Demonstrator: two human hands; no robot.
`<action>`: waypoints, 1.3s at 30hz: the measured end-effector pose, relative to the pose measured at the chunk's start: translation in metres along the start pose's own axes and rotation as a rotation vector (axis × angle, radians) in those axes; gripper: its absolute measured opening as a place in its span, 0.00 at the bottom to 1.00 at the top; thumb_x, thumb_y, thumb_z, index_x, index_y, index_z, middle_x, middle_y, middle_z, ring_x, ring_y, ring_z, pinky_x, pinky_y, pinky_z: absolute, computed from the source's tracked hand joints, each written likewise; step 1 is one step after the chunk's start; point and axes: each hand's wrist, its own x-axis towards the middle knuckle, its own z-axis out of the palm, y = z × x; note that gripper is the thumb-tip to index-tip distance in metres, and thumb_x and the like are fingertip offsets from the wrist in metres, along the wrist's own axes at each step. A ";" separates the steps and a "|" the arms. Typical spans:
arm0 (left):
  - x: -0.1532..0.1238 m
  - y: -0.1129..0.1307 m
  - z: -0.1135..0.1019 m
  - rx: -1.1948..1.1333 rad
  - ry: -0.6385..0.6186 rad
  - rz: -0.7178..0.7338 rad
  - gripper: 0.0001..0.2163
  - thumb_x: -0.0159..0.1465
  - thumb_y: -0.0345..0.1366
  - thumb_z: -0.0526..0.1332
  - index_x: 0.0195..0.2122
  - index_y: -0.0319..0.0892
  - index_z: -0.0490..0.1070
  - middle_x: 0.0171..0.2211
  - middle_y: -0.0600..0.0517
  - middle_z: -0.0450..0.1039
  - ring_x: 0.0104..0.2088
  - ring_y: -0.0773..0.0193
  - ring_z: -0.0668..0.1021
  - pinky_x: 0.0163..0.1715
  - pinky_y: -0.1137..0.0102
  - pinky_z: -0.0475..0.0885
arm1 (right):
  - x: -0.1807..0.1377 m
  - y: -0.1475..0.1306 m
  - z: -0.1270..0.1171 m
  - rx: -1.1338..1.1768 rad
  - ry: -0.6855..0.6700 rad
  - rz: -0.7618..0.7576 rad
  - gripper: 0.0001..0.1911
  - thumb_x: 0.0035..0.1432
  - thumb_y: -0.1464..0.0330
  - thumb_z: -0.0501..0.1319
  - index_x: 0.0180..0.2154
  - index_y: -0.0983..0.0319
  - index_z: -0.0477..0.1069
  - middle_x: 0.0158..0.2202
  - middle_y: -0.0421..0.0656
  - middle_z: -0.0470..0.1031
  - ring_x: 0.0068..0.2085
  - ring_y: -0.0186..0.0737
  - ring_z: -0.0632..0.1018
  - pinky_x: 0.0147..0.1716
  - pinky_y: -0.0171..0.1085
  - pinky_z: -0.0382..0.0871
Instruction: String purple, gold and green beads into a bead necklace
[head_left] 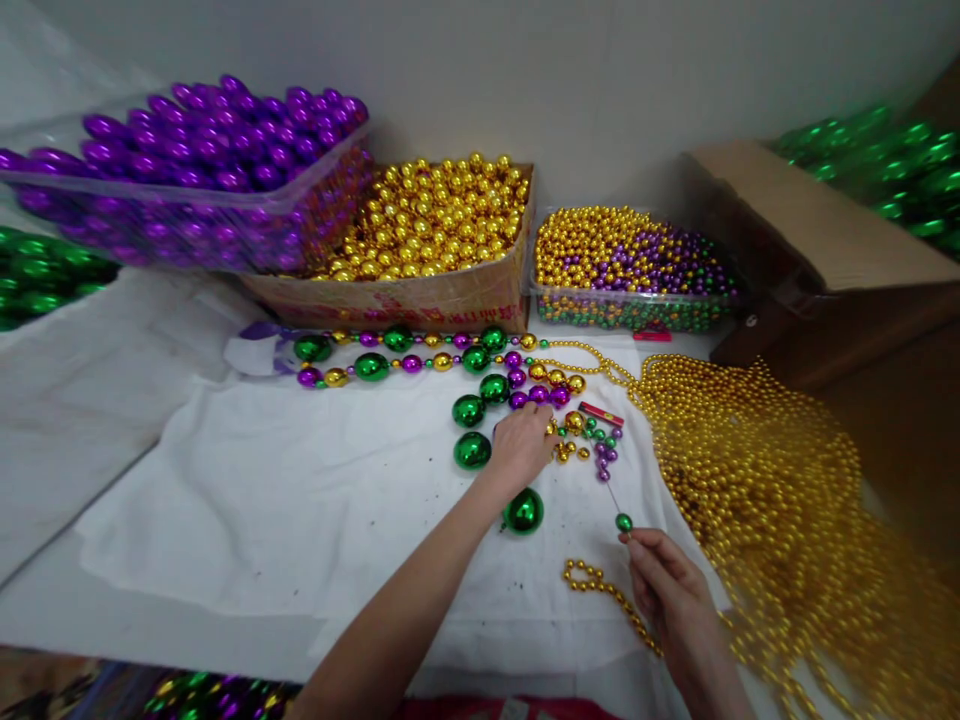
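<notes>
My right hand (679,600) pinches a thin string, right below a small green bead (623,522) threaded on it. The string slants up and left toward loose beads. A short gold bead chain (600,582) curves on the cloth and passes behind this hand. My left hand (525,440) is over the bead piles with its fingertips drawn together; what they grip is hidden. Around it are large green balls (472,450), purple beads (559,396), a gold bead (575,422), and small purple beads (606,455). A red-labelled stick-like piece (601,414) lies just beyond them.
A strung bead necklace (411,364) stretches along the back of the white cloth (300,500). Behind it are a tub of purple beads (225,190), a carton of gold beads (390,295) and a mixed-bead tub (637,295). Gold bead chains (757,450) heap at right beside a cardboard box (817,220).
</notes>
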 end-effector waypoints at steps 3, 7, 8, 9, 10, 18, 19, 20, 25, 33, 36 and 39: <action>-0.008 0.006 -0.012 -0.197 -0.103 -0.054 0.11 0.53 0.34 0.67 0.38 0.44 0.72 0.36 0.50 0.69 0.37 0.59 0.73 0.33 0.71 0.66 | -0.003 -0.004 -0.005 -0.073 0.019 0.017 0.20 0.48 0.55 0.70 0.36 0.62 0.74 0.17 0.32 0.53 0.18 0.26 0.52 0.15 0.26 0.42; -0.023 0.009 -0.031 -0.577 -0.309 -0.208 0.15 0.57 0.39 0.65 0.45 0.43 0.72 0.41 0.48 0.71 0.35 0.63 0.74 0.28 0.74 0.66 | -0.011 -0.014 -0.008 -0.188 0.048 -0.012 0.20 0.46 0.54 0.70 0.35 0.61 0.76 0.20 0.36 0.61 0.19 0.26 0.56 0.15 0.27 0.46; -0.026 0.008 -0.033 -0.621 -0.313 -0.230 0.14 0.58 0.40 0.64 0.45 0.43 0.73 0.43 0.48 0.72 0.37 0.64 0.74 0.29 0.74 0.66 | -0.013 -0.017 -0.007 -0.222 0.056 -0.032 0.20 0.45 0.54 0.70 0.34 0.62 0.76 0.21 0.37 0.64 0.19 0.27 0.59 0.15 0.27 0.48; -0.028 0.007 -0.035 -0.643 -0.298 -0.244 0.13 0.59 0.40 0.63 0.44 0.42 0.74 0.44 0.47 0.72 0.37 0.64 0.73 0.29 0.74 0.66 | -0.015 -0.019 -0.006 -0.257 0.062 -0.054 0.20 0.44 0.53 0.70 0.33 0.62 0.77 0.22 0.38 0.65 0.19 0.29 0.61 0.15 0.28 0.50; -0.029 0.005 -0.035 -0.647 -0.272 -0.250 0.12 0.60 0.40 0.63 0.43 0.42 0.75 0.45 0.47 0.72 0.38 0.65 0.73 0.30 0.74 0.66 | -0.017 -0.021 -0.004 -0.289 0.068 -0.074 0.20 0.43 0.53 0.70 0.33 0.62 0.77 0.22 0.39 0.66 0.20 0.30 0.62 0.15 0.29 0.51; -0.029 0.001 -0.030 -0.634 -0.163 -0.221 0.13 0.58 0.37 0.65 0.43 0.41 0.72 0.44 0.47 0.74 0.37 0.65 0.72 0.30 0.74 0.63 | -0.027 -0.028 0.003 -0.365 0.085 -0.120 0.20 0.45 0.52 0.69 0.32 0.61 0.78 0.21 0.40 0.68 0.22 0.36 0.67 0.16 0.30 0.56; -0.029 0.001 -0.030 -0.633 -0.163 -0.214 0.13 0.57 0.36 0.65 0.43 0.41 0.72 0.44 0.47 0.74 0.37 0.65 0.72 0.30 0.74 0.63 | -0.027 -0.027 0.002 -0.372 0.082 -0.115 0.19 0.45 0.52 0.68 0.32 0.61 0.78 0.22 0.41 0.69 0.23 0.37 0.68 0.17 0.30 0.57; -0.030 0.001 -0.030 -0.635 -0.159 -0.210 0.13 0.57 0.36 0.65 0.43 0.41 0.72 0.43 0.47 0.74 0.37 0.65 0.73 0.30 0.74 0.63 | -0.026 -0.027 0.000 -0.379 0.081 -0.113 0.19 0.46 0.52 0.68 0.32 0.61 0.78 0.23 0.41 0.70 0.24 0.38 0.70 0.18 0.31 0.59; -0.034 0.007 -0.025 -0.762 -0.177 -0.227 0.20 0.53 0.30 0.68 0.47 0.41 0.68 0.42 0.47 0.75 0.37 0.65 0.74 0.33 0.73 0.64 | -0.019 -0.024 -0.002 -0.404 0.014 -0.119 0.19 0.47 0.53 0.68 0.32 0.62 0.78 0.31 0.44 0.75 0.34 0.44 0.74 0.31 0.33 0.68; -0.038 0.016 -0.020 -0.866 -0.092 -0.245 0.19 0.47 0.28 0.71 0.39 0.40 0.68 0.41 0.48 0.76 0.39 0.64 0.76 0.40 0.70 0.67 | 0.003 -0.006 0.011 -0.317 -0.029 -0.118 0.20 0.45 0.52 0.69 0.30 0.62 0.76 0.28 0.42 0.72 0.32 0.42 0.72 0.29 0.31 0.67; -0.037 0.019 -0.023 -0.821 -0.116 -0.230 0.18 0.46 0.28 0.71 0.37 0.39 0.69 0.42 0.47 0.76 0.39 0.64 0.76 0.40 0.70 0.67 | 0.003 -0.004 0.012 -0.311 -0.010 -0.131 0.19 0.47 0.52 0.68 0.31 0.62 0.77 0.29 0.42 0.73 0.33 0.42 0.72 0.28 0.32 0.66; -0.035 0.019 -0.024 -0.852 -0.146 -0.246 0.20 0.47 0.27 0.71 0.41 0.40 0.68 0.41 0.48 0.76 0.40 0.64 0.76 0.41 0.70 0.67 | -0.002 -0.004 0.011 -0.287 0.017 -0.116 0.18 0.49 0.53 0.67 0.33 0.61 0.76 0.28 0.41 0.71 0.28 0.37 0.69 0.22 0.30 0.60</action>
